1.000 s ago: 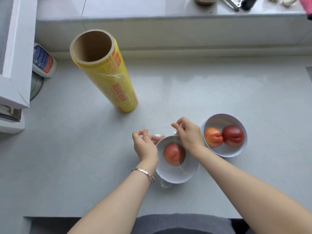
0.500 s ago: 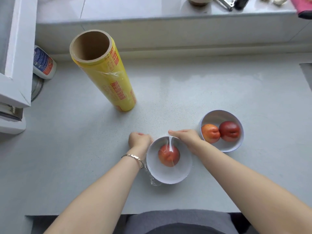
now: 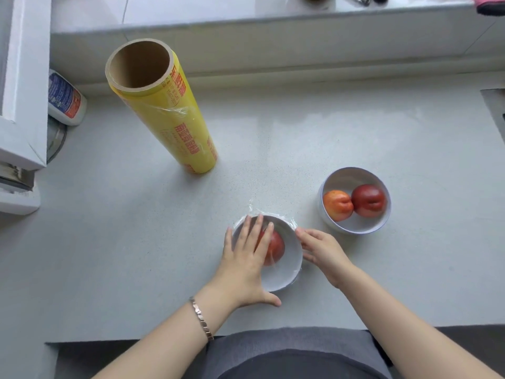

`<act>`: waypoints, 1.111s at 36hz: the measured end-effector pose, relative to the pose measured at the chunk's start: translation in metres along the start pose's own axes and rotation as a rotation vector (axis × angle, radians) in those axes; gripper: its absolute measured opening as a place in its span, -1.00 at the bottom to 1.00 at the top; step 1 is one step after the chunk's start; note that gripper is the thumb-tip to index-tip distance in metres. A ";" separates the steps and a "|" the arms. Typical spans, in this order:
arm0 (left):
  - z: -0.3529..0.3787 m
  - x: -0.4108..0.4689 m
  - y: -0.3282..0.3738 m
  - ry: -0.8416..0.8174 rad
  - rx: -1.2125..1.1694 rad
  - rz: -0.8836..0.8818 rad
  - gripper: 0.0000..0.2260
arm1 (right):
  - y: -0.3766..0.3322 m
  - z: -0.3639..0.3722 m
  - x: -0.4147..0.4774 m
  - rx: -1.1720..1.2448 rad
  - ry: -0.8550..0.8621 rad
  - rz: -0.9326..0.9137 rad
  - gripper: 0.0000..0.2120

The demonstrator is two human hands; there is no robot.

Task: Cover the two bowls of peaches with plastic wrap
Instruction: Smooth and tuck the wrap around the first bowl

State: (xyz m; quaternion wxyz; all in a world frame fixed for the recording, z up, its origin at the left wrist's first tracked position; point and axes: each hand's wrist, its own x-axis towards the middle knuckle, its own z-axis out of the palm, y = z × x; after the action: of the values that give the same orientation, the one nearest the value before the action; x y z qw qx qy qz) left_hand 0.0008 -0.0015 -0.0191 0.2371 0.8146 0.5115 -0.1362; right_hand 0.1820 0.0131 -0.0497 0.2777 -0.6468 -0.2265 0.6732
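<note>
A white bowl (image 3: pixel 287 269) with one red peach (image 3: pixel 276 246) stands near the counter's front edge, with clear plastic wrap (image 3: pixel 251 210) stretched over its top and crinkled round the rim. My left hand (image 3: pixel 243 258) lies flat on the wrap over the bowl, fingers straight. My right hand (image 3: pixel 322 250) touches the bowl's right side with relaxed fingers. A second white bowl (image 3: pixel 352 228) to the right holds two peaches (image 3: pixel 355 203) and has no wrap on it.
A large yellow roll of plastic wrap (image 3: pixel 169 116) stands upright at the back left of the grey counter (image 3: pixel 123 242). A white bottle (image 3: pixel 65 98) lies by the left wall. A raised ledge runs along the back.
The wrap's far edge has been pulled down over the near bowl. My left hand has moved from the rim's left side onto the top and opened flat; my right hand slid to the bowl's right side.
</note>
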 end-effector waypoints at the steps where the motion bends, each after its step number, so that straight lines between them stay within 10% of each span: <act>1: 0.000 0.002 0.001 0.000 0.014 -0.011 0.22 | 0.000 0.000 0.000 -0.006 0.004 -0.013 -0.85; 16: -0.002 0.015 0.003 0.020 -0.013 -0.050 0.23 | -0.005 0.006 -0.005 -0.079 0.102 -0.244 -0.80; 28: -0.006 0.017 0.003 -0.013 0.015 -0.044 0.24 | -0.005 -0.022 -0.003 -0.003 -0.101 0.080 -0.84; 40: -0.012 0.017 -0.011 -0.054 0.093 -0.022 0.26 | 0.011 -0.002 -0.005 -0.197 -0.100 -0.098 -0.83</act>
State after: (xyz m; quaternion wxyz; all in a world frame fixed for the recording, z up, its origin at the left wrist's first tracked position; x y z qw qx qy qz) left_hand -0.0013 0.0221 -0.0191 0.2113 0.8151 0.5070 -0.1844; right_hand 0.1832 0.0015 -0.0538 0.2335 -0.6247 -0.3366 0.6648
